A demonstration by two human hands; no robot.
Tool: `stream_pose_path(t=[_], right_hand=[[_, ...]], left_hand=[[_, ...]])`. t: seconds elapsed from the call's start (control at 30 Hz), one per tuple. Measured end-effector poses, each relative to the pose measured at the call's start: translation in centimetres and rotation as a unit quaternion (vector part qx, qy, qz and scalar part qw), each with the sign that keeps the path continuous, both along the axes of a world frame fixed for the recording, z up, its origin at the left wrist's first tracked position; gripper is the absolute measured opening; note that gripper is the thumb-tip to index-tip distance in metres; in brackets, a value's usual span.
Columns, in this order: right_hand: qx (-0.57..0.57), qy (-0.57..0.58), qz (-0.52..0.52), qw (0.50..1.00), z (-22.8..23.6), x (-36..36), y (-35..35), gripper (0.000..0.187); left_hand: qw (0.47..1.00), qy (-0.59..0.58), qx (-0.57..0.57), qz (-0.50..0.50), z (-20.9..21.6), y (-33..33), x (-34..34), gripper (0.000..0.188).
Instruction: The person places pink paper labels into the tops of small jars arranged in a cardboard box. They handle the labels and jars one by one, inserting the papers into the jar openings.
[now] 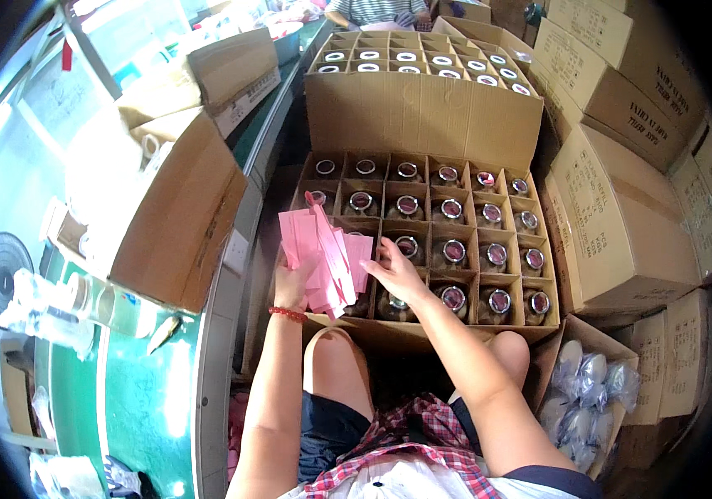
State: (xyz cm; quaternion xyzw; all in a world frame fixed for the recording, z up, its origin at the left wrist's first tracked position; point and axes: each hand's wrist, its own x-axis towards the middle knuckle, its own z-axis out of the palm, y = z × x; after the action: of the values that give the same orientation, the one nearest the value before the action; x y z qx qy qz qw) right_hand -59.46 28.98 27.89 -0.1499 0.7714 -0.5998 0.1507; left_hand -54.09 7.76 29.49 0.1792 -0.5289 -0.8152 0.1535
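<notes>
My left hand, with a red bead bracelet at the wrist, is closed on a loose bunch of pink paper slips. The slips fan out over the near left cells of an open carton split by cardboard dividers. Beside their right edge is my right hand. Its thumb and forefinger are apart, with the thumb tip at the edge of the paper. Glass jars with round silvery rims stand upright in the cells. Slips hide some of the cells below them.
Behind stands another divided carton with white-rimmed jars. Stacked closed cartons line the right, above an open box of plastic-wrapped items. On the left, a green-topped table bears an open carton. Another person sits at the far end.
</notes>
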Motion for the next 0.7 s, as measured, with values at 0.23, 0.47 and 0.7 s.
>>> stream_pose_path(t=[0.23,0.47,0.7], right_hand=[[0.373,0.471,0.128,0.789,1.4,-0.2,-5.3,0.056],[0.361,0.521,0.301,0.712,1.4,-2.0,-7.1,0.014],[0.385,0.509,0.217,0.738,-1.4,-0.1,-6.2,0.017]], left_hand=[[0.993,-0.002,0.094,0.067,0.4,-4.6,12.1,0.034],[0.960,-0.212,-0.159,0.091,-15.6,-11.6,37.1,0.057],[0.873,-0.341,0.010,0.349,-29.0,-11.6,57.0,0.073]])
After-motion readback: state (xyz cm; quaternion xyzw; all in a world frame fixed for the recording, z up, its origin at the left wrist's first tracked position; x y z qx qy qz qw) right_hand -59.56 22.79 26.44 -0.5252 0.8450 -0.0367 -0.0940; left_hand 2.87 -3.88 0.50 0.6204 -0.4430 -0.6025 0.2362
